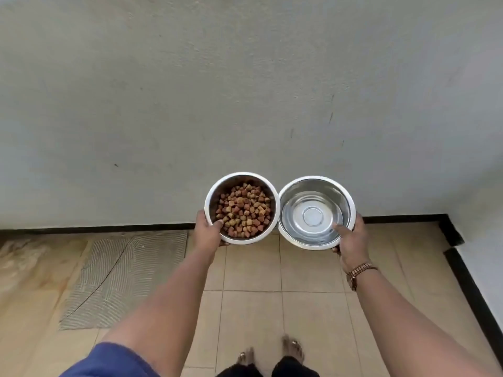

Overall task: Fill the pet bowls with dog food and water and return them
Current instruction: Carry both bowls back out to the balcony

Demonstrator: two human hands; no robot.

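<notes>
Two steel pet bowls are held side by side in front of me, above the floor near a wall. The left bowl is filled with brown dog food kibble. My left hand grips its near rim, thumb inside. The right bowl holds clear water, its shiny bottom showing through. My right hand grips its near rim, thumb inside; a watch sits on that wrist. The bowls' rims touch in the middle.
A pale wall with a black skirting stands ahead; another wall closes the right side. A ribbed beige mat lies on the tiled floor at left. My bare feet show at the bottom.
</notes>
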